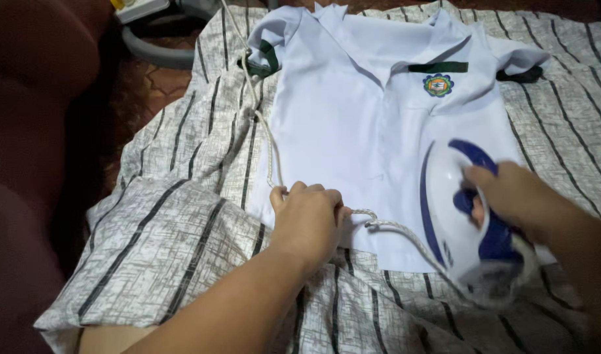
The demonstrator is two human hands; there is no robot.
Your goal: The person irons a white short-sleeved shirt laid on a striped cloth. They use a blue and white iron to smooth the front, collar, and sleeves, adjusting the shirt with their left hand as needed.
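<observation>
A white short-sleeved shirt [353, 111] with dark green trim and a round chest badge lies flat on a grey striped cloth [176, 216]. My right hand [510, 193] grips the handle of a white and blue iron [457, 216], which rests on the shirt's lower right part. My left hand [307, 216] is closed on the shirt's bottom hem, right where the iron's white braided cord [264, 131] passes under it. The cord runs from the top of the view down the shirt's left side to the iron.
The striped cloth covers the whole work surface. Dark red upholstery [32, 131] stands along the left. A grey hose or tube [156, 52] and a pale object lie on a patterned floor at top left.
</observation>
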